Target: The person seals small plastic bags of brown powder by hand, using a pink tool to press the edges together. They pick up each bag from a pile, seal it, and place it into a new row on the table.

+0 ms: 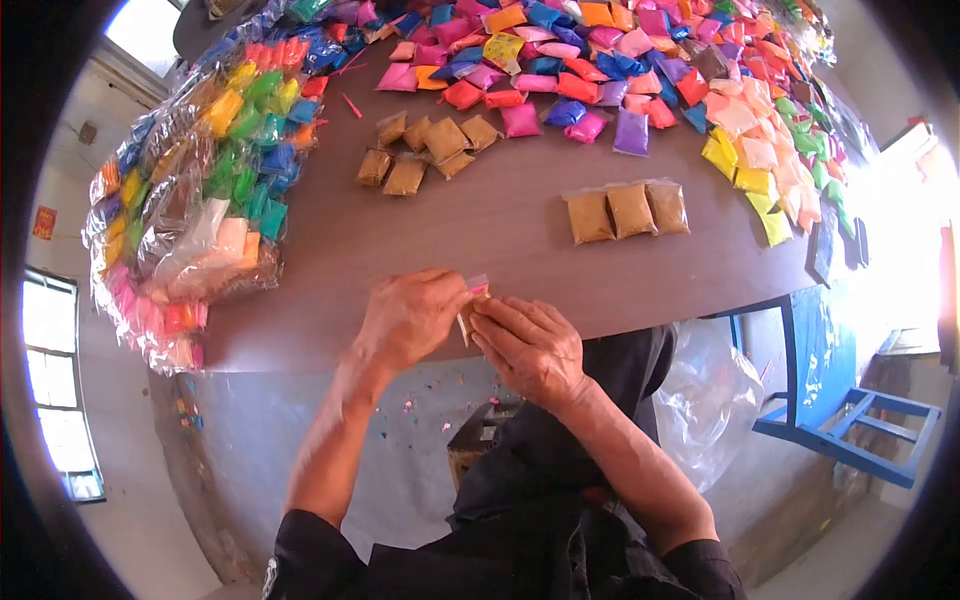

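Over the table's near edge, my left hand (412, 312) and my right hand (535, 348) meet at a small clear plastic packet (479, 286) with a pink strip near its top. Both hands are closed, fingers pinching it from either side. Part of the packet is hidden by the fingers; something brownish shows in it. Beyond my right hand lie three brown-filled packets (630, 210) side by side. Farther back, past my left hand, sits a loose cluster of several similar brown packets (404, 177).
Many coloured packets (520, 120) cover the table's (360, 240) far side. Clear bags of coloured packets (238, 180) pile up at left; peach and yellow ones (755, 180) lie right. A blue stool (850, 430) and clear plastic (705, 390) are below, right.
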Demonstrator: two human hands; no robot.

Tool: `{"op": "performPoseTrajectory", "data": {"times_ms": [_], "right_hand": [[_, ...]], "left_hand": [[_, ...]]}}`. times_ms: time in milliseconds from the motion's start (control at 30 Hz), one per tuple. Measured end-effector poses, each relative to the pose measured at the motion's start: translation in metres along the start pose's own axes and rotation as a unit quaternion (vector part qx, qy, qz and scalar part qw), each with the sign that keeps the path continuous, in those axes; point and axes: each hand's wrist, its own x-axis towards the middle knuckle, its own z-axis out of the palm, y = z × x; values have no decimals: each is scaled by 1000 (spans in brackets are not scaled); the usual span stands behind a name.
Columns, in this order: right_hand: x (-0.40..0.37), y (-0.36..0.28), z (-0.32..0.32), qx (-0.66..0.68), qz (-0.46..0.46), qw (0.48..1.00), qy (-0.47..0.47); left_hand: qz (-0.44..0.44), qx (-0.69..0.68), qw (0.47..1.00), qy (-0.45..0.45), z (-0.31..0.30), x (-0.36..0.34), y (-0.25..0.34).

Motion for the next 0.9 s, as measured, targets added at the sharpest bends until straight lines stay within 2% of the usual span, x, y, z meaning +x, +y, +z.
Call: {"op": "performPoseTrajectory", "data": {"times_ms": [67,267,367,567,767,900], "right_hand": [[2,0,-1,-2,0,1000,-6],[0,-1,0,6,17,1000,0],[-3,1,1,10,19,1000,-5],[0,0,1,0,11,1000,-13],[-1,-1,1,9,21,1000,5],[0,-1,0,9,15,1000,-5]], "left_hand": [[-23,4,999,-23,0,1,0],[-22,1,1000,5,8,18,-22],[-3,-26,999,22,-2,11,-11],[-25,59,997,-41,4,5,-11],[-25,-3,999,27,0,9,-12],[-22,-14,1000,0,-2,-3,-8]]}}
